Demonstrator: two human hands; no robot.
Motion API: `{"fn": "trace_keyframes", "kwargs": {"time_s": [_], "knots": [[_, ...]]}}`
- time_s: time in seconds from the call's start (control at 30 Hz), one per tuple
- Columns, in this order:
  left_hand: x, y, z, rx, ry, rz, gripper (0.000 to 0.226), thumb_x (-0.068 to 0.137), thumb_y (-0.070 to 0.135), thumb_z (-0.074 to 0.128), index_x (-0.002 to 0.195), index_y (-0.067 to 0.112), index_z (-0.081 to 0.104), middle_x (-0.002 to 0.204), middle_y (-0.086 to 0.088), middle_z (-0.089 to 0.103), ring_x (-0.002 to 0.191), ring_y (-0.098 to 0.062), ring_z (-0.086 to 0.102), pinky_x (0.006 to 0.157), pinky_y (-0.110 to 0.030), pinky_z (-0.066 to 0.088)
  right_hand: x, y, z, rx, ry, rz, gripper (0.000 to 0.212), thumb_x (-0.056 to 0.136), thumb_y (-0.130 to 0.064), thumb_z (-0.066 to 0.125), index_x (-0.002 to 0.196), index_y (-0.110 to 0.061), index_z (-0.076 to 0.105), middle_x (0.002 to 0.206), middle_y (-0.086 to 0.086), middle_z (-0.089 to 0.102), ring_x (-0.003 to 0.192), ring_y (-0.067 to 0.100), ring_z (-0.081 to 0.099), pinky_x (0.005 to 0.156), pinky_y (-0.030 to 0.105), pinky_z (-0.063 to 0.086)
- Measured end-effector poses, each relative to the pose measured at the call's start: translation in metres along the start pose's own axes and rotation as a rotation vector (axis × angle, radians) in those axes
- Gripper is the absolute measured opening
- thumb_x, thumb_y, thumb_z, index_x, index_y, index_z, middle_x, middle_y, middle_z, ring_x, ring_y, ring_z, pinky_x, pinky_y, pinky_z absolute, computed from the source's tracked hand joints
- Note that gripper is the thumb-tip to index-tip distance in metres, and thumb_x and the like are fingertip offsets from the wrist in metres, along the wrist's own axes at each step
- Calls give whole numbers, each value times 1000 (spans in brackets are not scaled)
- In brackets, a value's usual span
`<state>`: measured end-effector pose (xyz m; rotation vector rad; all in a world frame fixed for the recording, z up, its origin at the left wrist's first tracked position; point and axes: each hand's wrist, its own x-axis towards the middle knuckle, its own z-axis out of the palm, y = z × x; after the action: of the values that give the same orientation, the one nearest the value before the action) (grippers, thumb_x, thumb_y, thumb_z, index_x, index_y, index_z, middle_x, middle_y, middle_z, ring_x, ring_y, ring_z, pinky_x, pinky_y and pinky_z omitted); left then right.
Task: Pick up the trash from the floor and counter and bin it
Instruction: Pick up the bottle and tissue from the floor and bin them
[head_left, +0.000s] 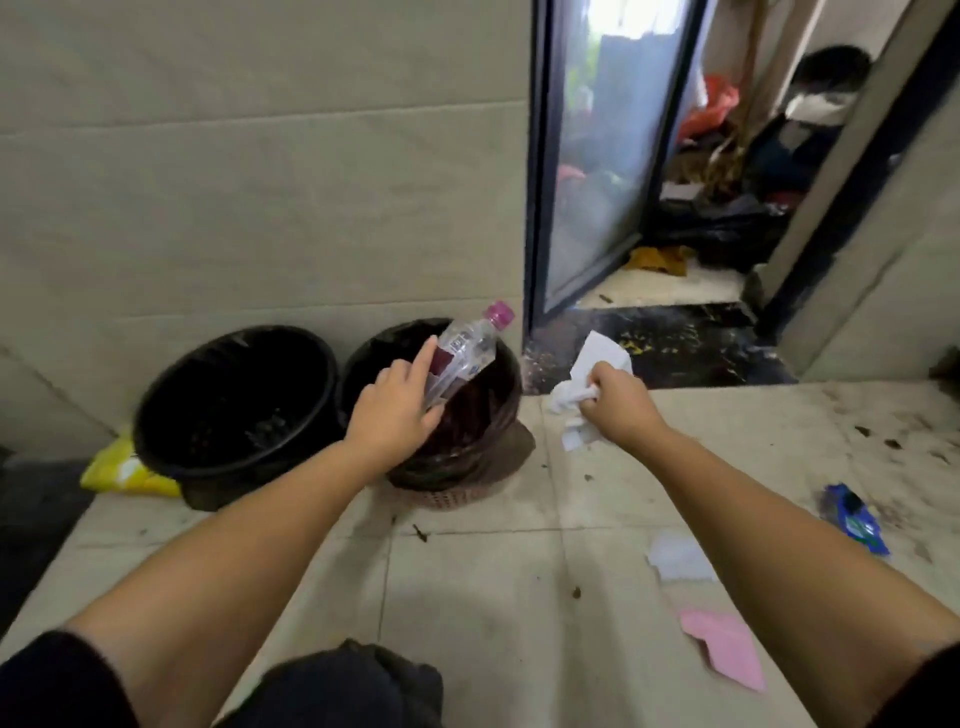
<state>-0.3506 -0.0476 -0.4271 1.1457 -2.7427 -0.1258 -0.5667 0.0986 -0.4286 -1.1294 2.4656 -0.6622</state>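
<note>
My left hand (397, 408) grips a clear plastic bottle (465, 348) with a pink cap, tilted over the mouth of a bin (493, 431) lined with a dark bag. My right hand (613, 400) is closed on crumpled white paper (597, 364), held just right of that bin above the floor. A second black bin (234, 400) stands to the left against the wall. On the floor tiles at the right lie a white paper scrap (678, 558), a pink paper (724, 647) and a blue wrapper (854, 517).
A yellow packet (122, 473) lies behind the left bin. A glass door (592, 156) stands open to a cluttered room with black bags (722, 234). A dark speckled threshold (660, 348) runs beyond the bins. Dirt specks dot the floor.
</note>
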Motion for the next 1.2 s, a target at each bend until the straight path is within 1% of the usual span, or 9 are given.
{"fn": "trace_keyframes", "kwargs": {"time_s": [0.17, 0.3, 0.37, 0.47, 0.53, 0.7, 0.93, 1.07, 1.2], "knots": [[-9, -134, -23, 92, 31, -211, 85, 88, 38, 59, 153, 19, 8, 125, -18, 50, 113, -39, 52, 85, -48, 50, 46, -110, 56, -8, -63, -200, 22, 91, -13, 50, 110, -1, 53, 106, 22, 60, 96, 35, 55, 70, 29, 33], [-17, -211, -7, 107, -14, -310, 86, 87, 38, 60, 153, 19, 8, 123, -20, 50, 111, -41, 52, 82, -50, 50, 69, -147, 111, -71, -160, -263, 5, 90, -10, 50, 93, -8, 46, 89, 12, 48, 79, 25, 43, 66, 31, 32], [-12, -242, 7, 112, -71, -346, 85, 88, 39, 58, 153, 21, 6, 124, -20, 50, 111, -40, 52, 82, -48, 49, 83, -153, 139, -119, -199, -247, 11, 90, -10, 49, 89, -11, 38, 90, 12, 47, 79, 24, 43, 65, 32, 33], [5, -283, 34, 101, -234, -381, 83, 91, 41, 54, 153, 24, 1, 130, -20, 46, 116, -40, 50, 88, -48, 49, 104, -153, 174, -201, -284, -176, 7, 93, -12, 47, 99, -8, 45, 102, 18, 52, 89, 28, 50, 70, 32, 37], [20, -305, 53, 107, -369, -395, 84, 90, 42, 54, 152, 26, 0, 136, -20, 43, 120, -39, 49, 95, -49, 49, 117, -148, 196, -263, -341, -116, 26, 94, -14, 46, 118, -3, 49, 118, 20, 55, 107, 34, 54, 82, 35, 43], [54, -340, 108, 170, -703, -291, 85, 90, 41, 53, 152, 26, -2, 149, -18, 33, 131, -37, 42, 106, -45, 42, 146, -130, 241, -360, -423, 15, 32, 90, -13, 53, 121, -4, 53, 121, 22, 59, 111, 38, 58, 91, 40, 47], [72, -350, 161, 213, -914, -206, 86, 95, 36, 48, 150, 29, -18, 159, -19, 13, 143, -38, 26, 114, -48, 32, 168, -108, 288, -532, -636, 90, 41, 88, -15, 61, 127, -2, 53, 128, 22, 57, 118, 37, 55, 99, 41, 46], [73, -345, 165, 169, -987, -199, 90, 93, 37, 53, 151, 29, -16, 157, -18, 18, 139, -38, 31, 114, -46, 33, 162, -109, 289, -569, -791, 157, 65, 89, -26, 64, 144, -9, 36, 147, 17, 43, 135, 33, 42, 111, 38, 35], [92, -344, 128, 156, -910, -183, 86, 92, 42, 54, 153, 23, -4, 154, -17, 27, 137, -35, 37, 112, -40, 35, 171, -116, 259, -551, -816, 152, 67, 95, -37, 52, 150, -12, 24, 155, 14, 29, 140, 30, 33, 115, 36, 29]]}}
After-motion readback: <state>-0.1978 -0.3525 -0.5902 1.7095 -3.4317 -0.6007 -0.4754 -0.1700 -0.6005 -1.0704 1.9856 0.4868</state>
